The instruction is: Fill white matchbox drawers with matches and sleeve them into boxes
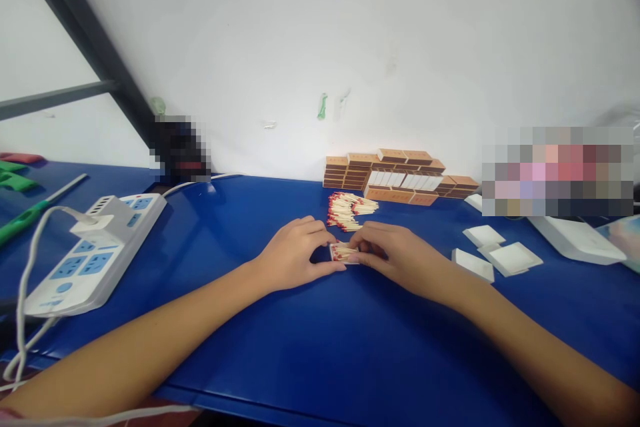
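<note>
A small open matchbox tray filled with red-tipped matches lies on the blue table, held between both hands. My left hand pinches its left end with curled fingers. My right hand grips its right end, fingers closed over the matches. Just behind the hands lies a loose pile of matches.
Stacked brown matchboxes line the wall at the back. Several white empty trays lie to the right, beside a flat white box. A white power strip with a plugged cable sits at the left, a green tool beyond it.
</note>
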The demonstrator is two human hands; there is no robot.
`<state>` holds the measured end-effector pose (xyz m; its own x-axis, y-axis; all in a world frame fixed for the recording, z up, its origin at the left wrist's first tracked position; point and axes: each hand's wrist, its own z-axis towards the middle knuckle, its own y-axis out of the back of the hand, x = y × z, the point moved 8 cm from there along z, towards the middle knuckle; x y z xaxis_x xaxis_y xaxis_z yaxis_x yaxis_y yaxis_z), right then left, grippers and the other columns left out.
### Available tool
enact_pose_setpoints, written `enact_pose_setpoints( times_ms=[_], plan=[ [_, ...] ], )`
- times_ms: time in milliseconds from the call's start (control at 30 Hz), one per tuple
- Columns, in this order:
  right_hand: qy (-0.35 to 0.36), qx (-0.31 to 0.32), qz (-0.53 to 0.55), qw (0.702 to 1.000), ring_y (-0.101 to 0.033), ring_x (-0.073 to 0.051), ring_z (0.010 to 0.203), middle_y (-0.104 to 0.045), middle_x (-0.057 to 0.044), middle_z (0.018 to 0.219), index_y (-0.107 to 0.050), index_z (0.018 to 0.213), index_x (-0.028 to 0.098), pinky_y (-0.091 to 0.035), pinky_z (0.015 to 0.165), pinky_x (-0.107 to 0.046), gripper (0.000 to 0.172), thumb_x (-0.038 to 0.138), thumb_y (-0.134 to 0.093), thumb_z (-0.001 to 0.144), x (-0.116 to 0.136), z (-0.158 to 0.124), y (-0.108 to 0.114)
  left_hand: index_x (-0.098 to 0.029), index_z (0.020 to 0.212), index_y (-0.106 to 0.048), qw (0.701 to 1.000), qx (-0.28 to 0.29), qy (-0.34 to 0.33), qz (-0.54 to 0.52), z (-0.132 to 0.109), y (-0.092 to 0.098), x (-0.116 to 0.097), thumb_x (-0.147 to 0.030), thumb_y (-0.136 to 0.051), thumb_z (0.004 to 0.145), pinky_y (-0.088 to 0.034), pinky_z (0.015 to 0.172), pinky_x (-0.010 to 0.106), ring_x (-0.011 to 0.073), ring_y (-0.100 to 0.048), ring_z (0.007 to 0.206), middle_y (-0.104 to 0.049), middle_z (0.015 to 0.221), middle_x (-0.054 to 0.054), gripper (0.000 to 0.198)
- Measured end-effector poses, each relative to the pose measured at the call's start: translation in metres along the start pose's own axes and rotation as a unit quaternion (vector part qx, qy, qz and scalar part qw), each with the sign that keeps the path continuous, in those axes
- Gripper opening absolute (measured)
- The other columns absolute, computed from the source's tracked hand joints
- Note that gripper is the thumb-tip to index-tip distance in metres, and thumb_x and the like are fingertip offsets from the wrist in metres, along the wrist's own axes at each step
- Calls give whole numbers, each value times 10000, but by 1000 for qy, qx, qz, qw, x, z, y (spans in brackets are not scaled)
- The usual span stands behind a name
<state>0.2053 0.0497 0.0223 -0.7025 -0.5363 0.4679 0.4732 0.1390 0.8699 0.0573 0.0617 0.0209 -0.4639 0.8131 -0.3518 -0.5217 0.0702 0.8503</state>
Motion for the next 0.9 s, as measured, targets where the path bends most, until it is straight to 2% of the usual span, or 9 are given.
enact_pose_setpoints(
  times_ms=[133, 300, 433, 900],
  plan=[
    [-12, 2, 11, 1000, -638, -178, 742, -720, -30, 864, -716, 970, 222, -465, 695, -299, 134, 325, -641, 1014, -4, -2, 1, -180, 1097, -752, 1000, 6, 4, 1, 0, -1, 1, -517, -767, 925, -532, 895, 384, 219, -668, 911, -729, 979, 61, 379],
    [-23, 0, 52, 998, -640, -175, 751, -740, -25, 874, -723, 944, 223, -473, 712, -299, 146, 316, -634, 1014, -4, -3, -1, -170, 1108, -759, 1000, 8, 9, -3, 0, -1, 2, -510, -773, 923, -522, 946, 411, 223, -675, 916, -731, 983, 65, 387],
    [-36, -12, 65, 997, -636, -177, 755, -744, -25, 871, -726, 917, 224, -477, 711, -305, 121, 289, -654, 988, -8, -1, 1, -184, 1117, -762, 1000, 15, 14, -5, 1, -1, 3, -527, -762, 926, -526, 911, 400, 228, -667, 916, -732, 977, 65, 392],
    [-84, -14, 89, 992, -565, -157, 688, -691, -10, 814, -701, 859, 222, -422, 632, -286, 181, 323, -634, 993, -9, -1, -8, -186, 1109, -759, 1000, 8, 13, -7, 0, -1, 2, -526, -756, 930, -526, 871, 383, 228, -654, 911, -725, 955, 58, 385]
  ],
)
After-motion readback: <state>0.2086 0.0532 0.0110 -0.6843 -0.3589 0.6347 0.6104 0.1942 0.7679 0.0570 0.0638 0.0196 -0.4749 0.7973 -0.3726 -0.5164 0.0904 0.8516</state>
